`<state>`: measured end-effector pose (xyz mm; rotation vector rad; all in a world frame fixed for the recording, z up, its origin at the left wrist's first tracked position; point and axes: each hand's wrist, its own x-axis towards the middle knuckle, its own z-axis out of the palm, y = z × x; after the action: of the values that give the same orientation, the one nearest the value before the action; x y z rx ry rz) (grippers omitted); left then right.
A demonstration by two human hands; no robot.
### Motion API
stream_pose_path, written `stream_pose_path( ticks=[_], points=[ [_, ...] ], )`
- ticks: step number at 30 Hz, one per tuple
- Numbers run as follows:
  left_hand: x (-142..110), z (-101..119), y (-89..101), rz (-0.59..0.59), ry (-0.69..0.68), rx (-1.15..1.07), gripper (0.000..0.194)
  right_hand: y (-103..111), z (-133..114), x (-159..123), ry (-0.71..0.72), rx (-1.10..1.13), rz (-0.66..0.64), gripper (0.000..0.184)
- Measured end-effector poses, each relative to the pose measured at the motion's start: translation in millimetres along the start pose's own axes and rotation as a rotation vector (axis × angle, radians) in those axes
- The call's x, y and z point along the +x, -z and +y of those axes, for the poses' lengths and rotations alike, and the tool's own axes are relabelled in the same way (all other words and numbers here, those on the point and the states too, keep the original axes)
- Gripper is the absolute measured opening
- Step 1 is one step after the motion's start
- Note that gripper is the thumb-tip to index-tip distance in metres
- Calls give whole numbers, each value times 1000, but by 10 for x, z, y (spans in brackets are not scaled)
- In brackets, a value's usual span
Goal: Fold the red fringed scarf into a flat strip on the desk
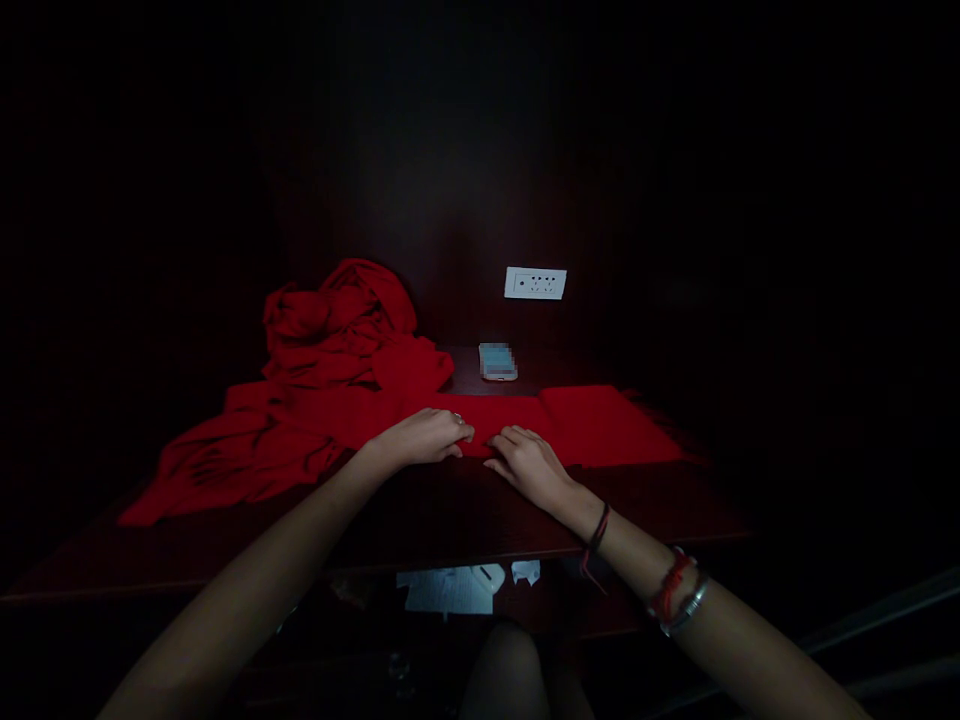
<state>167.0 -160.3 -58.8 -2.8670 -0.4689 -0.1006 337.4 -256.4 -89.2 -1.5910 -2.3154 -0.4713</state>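
Note:
A long red scarf [592, 425] lies flat across a dark wooden table [420, 520], and both my hands rest on its near edge at the middle. My left hand [424, 438] has its fingers curled down over the cloth and wears a ring. Just to its right, my right hand [529, 466] lies on the fabric with fingers bent and pressed on it. Red and silver bracelets circle my right wrist. A heap of crumpled red scarves [337, 340] sits behind my left hand.
A phone [498, 361] lies at the back of the table below a white wall socket [535, 283]. White papers [450, 590] lie on the floor under the table edge. My knee [506, 670] shows below. The surroundings are very dark.

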Motion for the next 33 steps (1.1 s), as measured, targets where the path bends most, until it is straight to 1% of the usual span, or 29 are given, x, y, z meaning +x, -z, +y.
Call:
stream_pose_path(
  ticks=[2,4,8,12,14,16,19,23,25,27,29,31,33],
  points=[
    [-13,-16,16,-5,10,-31,8,-39,-43,62,-11,13,-15,12],
    [-42,-57,39,-16,25,-52,5,-82,-53,94,-15,43,-18,14],
    [-126,-201,65,-55,71,-73,8,-134,-12,83,-29,84,11,17],
    [-179,-307,47,-100,117,-110,4,-126,-6,63,-5,59,-5,17],
    [-186,-318,38,-103,126,-108,2,-105,-26,66,-14,58,-7,16],
    [-183,-310,36,-103,127,-102,5,-85,-53,85,-25,81,17,15],
    [-173,-282,47,-96,119,-84,7,-82,-102,162,-30,139,52,20],
    [-221,-245,69,-75,124,-48,9,-145,-144,299,-51,195,12,10],
    [-309,-242,68,-42,133,-35,13,-182,-140,334,-77,211,7,11],
    [-442,-265,49,-2,152,2,26,-205,-123,337,-103,237,22,13],
    [-601,-328,17,23,178,67,33,-214,-100,322,-115,273,38,14],
    [-751,-430,-12,35,205,124,32,-216,-79,309,-116,310,56,14],
    [-863,-556,-26,62,237,135,29,-218,-63,306,-116,346,75,14]
  ],
)
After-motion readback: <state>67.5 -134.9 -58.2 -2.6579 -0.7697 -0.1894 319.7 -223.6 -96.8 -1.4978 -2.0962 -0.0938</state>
